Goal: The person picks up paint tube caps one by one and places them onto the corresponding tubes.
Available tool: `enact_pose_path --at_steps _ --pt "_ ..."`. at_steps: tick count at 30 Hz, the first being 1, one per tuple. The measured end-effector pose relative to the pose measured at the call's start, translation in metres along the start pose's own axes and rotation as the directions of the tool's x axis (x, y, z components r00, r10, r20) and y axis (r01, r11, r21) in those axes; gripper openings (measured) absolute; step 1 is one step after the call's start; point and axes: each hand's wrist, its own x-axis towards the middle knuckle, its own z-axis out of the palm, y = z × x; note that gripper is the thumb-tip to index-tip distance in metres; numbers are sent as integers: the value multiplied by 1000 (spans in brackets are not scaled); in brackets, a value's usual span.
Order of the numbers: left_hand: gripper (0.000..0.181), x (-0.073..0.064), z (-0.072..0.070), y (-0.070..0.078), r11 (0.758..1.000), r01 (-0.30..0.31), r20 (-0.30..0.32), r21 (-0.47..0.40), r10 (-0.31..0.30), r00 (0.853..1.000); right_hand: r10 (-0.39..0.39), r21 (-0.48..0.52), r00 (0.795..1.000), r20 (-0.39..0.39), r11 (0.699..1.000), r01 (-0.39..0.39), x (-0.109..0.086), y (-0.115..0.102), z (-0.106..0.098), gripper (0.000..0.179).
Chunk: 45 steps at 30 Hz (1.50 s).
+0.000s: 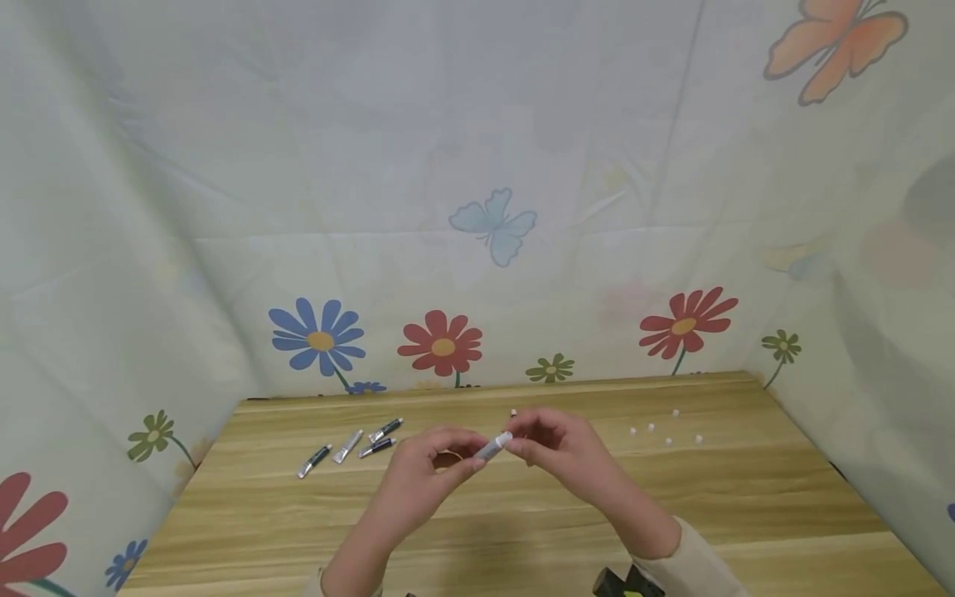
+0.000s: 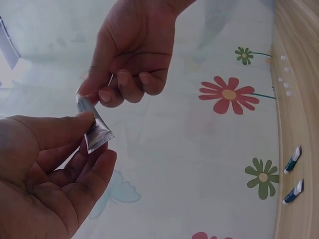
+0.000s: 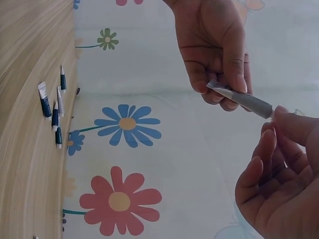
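A small silver paint tube is held up over the table between both hands, its flat crimped end toward the left hand. My left hand pinches the tube's body between thumb and fingers, as the left wrist view shows too. At the other end, the thumb and index finger of my right hand pinch the white cap. In the right wrist view the tube slants down to the right hand's fingertips, which mostly hide the cap. The right hand's other fingers are loosely curled.
Several more paint tubes with dark or silver bodies lie on the wooden table at the left. Several tiny white caps are scattered at the right. A flowered curtain hangs behind the table.
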Motion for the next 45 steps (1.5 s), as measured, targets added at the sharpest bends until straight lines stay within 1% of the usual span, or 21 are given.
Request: enact_pose_path --at_steps 5,9,11,13,16,19,22,25,29,33,37,40,45 --pt "18 0 0 0 1000 -4 2 1 4 1000 15 -29 1000 -16 999 -16 0 0 0 23" --pt "17 1 2 -2 1000 4 -4 12 -4 1000 10 20 1000 1 1000 -10 0 0 -1 26" --pt "16 1 3 -2 1000 16 -7 23 -16 1000 6 22 1000 2 1000 -6 0 0 -1 25" --pt "15 1 4 -3 999 22 -5 30 -22 1000 5 -1 1000 -4 1000 -5 0 0 -1 22" --pt "15 1 4 -4 999 8 -4 32 -8 1000 0 -36 1000 -14 999 -1 -1 1 0 22" --pt "15 1 5 -5 1000 -8 -5 24 8 1000 -15 -34 1000 -6 999 15 -2 1 -1 24" --pt "14 0 5 -6 1000 7 -3 26 -7 1000 -24 -17 1000 6 1000 24 -2 1 -1 23" --pt "13 1 7 -6 999 28 -1 33 -28 1000 -14 -25 1000 0 1000 14 -2 1 0 20" --pt "13 0 8 -7 999 29 -2 36 -28 1000 -10 -40 1000 -6 999 10 -3 2 0 20" --pt "13 0 8 -7 999 30 -5 39 -30 1000 -31 -43 999 16 999 32 -3 3 -1 21" --pt "13 0 8 -6 999 36 -6 30 -36 999 -11 -55 1000 19 998 12 -3 1 -1 19" --pt "13 0 8 -6 999 35 -4 30 -35 999 1 -64 1000 18 998 0 -4 1 -2 21" --pt "13 -1 10 -8 999 26 7 21 -26 1000 -31 -55 998 59 998 34 -5 3 -4 23"
